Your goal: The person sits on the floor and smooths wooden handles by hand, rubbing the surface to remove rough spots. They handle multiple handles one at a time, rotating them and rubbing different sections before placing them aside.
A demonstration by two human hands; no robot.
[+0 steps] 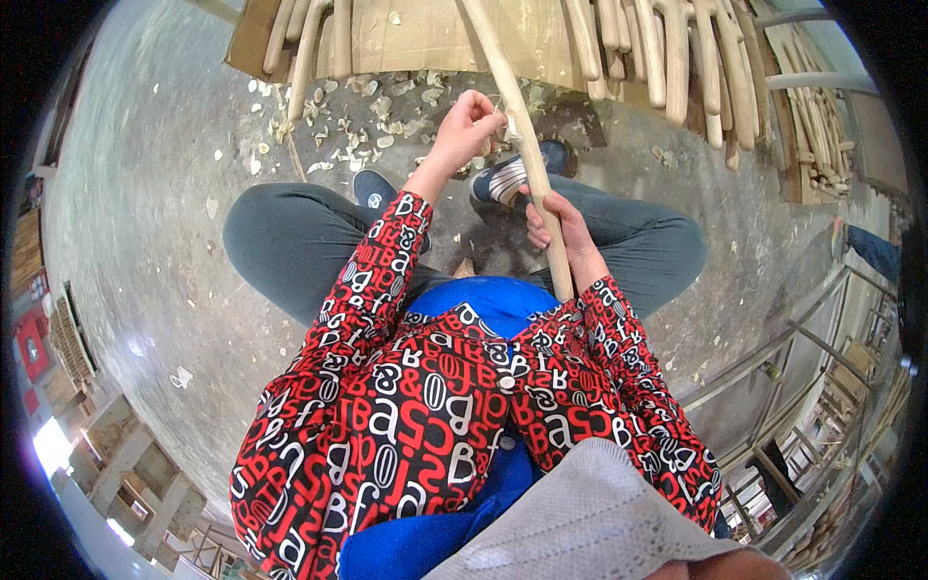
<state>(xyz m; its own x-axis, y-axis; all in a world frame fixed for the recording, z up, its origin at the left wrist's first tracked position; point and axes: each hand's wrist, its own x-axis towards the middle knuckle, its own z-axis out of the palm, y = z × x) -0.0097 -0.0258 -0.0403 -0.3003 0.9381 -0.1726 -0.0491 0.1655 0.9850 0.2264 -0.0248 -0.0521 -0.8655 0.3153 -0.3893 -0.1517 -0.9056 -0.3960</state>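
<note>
Wooden stick (534,164), one: rising from the right hand (576,230), passing just right of the left hand (465,129). Right hand: clamped round the stick. Left hand: apart, fingertips bunched; hold cannot be told. Shavings (385,141): left of left hand. Wooden poles (679,72): beyond right hand.

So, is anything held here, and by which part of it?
The right hand grips a long wooden piece near its lower visible end. Whether the left hand holds anything beside it cannot be told.

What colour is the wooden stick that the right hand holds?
The wooden stick is pale tan; it shows best in the head view.
</note>
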